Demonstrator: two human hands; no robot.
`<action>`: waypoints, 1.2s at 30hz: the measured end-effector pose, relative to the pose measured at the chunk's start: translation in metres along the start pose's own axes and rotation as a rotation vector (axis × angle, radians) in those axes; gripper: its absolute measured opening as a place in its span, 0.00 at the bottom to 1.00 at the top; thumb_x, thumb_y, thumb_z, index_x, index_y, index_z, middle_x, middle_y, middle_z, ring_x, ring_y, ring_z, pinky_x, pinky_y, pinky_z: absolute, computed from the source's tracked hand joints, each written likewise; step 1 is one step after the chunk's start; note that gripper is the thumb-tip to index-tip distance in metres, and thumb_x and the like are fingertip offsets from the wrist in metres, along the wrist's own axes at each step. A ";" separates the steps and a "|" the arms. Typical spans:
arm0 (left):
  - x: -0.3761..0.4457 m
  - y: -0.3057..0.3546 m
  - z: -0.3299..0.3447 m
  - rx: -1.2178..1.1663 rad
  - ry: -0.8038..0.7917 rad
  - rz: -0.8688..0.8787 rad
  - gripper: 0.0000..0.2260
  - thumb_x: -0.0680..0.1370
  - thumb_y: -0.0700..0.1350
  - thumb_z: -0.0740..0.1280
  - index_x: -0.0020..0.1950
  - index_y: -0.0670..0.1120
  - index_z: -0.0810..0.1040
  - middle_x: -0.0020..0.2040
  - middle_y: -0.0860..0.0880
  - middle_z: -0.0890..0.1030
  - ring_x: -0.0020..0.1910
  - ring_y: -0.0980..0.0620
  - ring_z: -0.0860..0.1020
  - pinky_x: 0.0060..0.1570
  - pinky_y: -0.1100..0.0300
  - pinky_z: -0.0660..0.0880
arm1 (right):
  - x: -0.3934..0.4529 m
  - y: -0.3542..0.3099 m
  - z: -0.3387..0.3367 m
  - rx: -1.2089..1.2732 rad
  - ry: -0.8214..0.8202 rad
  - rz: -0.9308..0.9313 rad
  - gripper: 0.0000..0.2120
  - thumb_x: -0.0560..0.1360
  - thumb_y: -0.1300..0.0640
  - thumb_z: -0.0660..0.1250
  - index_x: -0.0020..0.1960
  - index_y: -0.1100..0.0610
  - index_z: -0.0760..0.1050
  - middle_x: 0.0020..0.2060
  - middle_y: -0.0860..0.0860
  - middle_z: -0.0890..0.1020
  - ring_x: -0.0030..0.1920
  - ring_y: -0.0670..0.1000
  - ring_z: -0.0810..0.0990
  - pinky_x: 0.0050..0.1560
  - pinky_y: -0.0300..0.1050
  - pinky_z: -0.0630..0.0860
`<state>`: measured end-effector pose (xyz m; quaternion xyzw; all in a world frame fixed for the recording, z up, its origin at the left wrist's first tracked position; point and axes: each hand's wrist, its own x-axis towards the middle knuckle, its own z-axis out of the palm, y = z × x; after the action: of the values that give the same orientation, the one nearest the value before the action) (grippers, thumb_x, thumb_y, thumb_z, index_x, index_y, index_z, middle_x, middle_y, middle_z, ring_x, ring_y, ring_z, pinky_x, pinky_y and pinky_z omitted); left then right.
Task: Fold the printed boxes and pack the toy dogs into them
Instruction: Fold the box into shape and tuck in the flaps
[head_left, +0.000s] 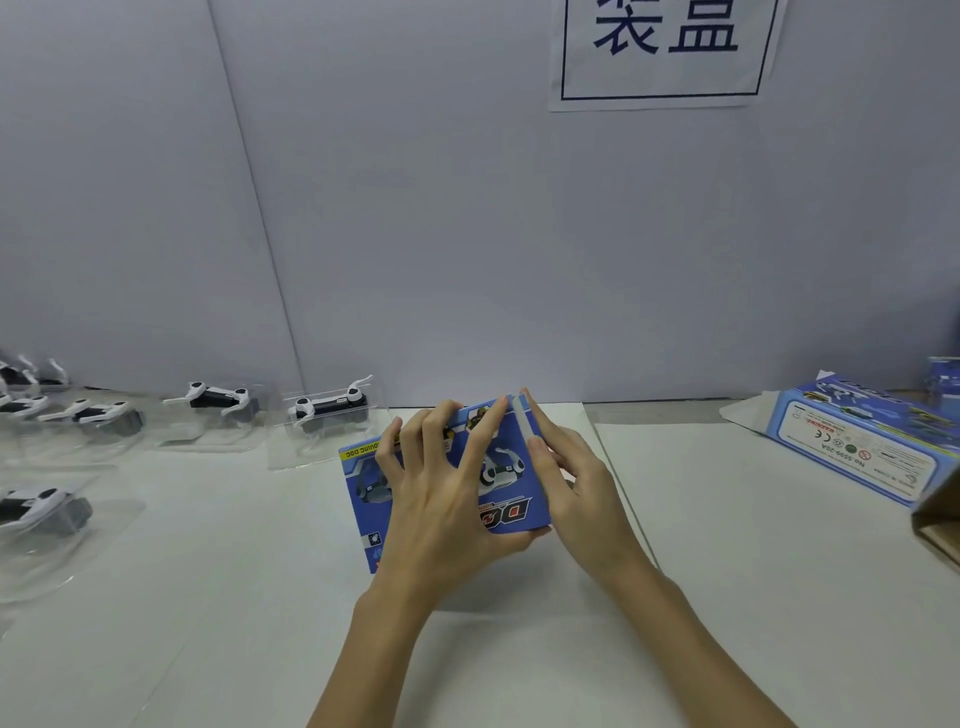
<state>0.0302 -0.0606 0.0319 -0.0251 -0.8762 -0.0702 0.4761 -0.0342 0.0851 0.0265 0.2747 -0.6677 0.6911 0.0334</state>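
The blue printed cardboard box (457, 483) is sitting in the middle of the white table (727, 519), just in front of you, and you are holding it between both hands. Your left hand (441, 499) is spreading across its printed top face, fingers splayed and bent over the far edge, thumb hooking under the near corner, so that hand is gripping the box. Your right hand (576, 483) is lying along the right end with straight fingers pressing a pale end flap (523, 423) inward; it is pushing, not clasping. The flap is looking only partly tucked, so I judge the main risk to be the flap creasing or springing back out if you are pushing off-line, and the thin card buckling if your left hand is bearing down too hard. The box is showing a picture of a white toy dog, yellow edging and red lettering that reads upside down from your side. Further out, white-and-black toy dogs in clear plastic trays (327, 410) are lining the left of the table, and an open blue box lying on its side (857, 441) is waiting well apart on the right.
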 end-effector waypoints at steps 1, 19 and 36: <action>0.000 0.000 0.000 0.004 0.002 0.003 0.49 0.63 0.72 0.74 0.79 0.54 0.65 0.70 0.44 0.66 0.69 0.42 0.66 0.67 0.33 0.66 | 0.000 -0.002 0.000 0.002 -0.007 -0.008 0.21 0.80 0.45 0.63 0.73 0.36 0.71 0.62 0.45 0.81 0.63 0.50 0.82 0.47 0.46 0.85; 0.000 0.002 0.003 -0.036 -0.025 -0.017 0.51 0.65 0.73 0.70 0.81 0.49 0.61 0.71 0.44 0.67 0.71 0.44 0.64 0.70 0.34 0.65 | -0.004 -0.007 0.013 0.071 0.062 0.021 0.19 0.80 0.43 0.60 0.70 0.34 0.71 0.61 0.45 0.82 0.59 0.46 0.84 0.44 0.42 0.84; -0.001 0.007 0.002 -0.001 0.010 -0.033 0.48 0.64 0.73 0.72 0.78 0.51 0.64 0.69 0.41 0.73 0.70 0.43 0.66 0.67 0.32 0.68 | -0.002 -0.012 0.006 0.033 0.067 0.042 0.17 0.77 0.43 0.63 0.66 0.33 0.74 0.55 0.44 0.86 0.52 0.46 0.87 0.41 0.43 0.85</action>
<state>0.0298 -0.0536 0.0303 -0.0107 -0.8740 -0.0787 0.4793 -0.0254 0.0817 0.0361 0.2381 -0.6601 0.7114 0.0367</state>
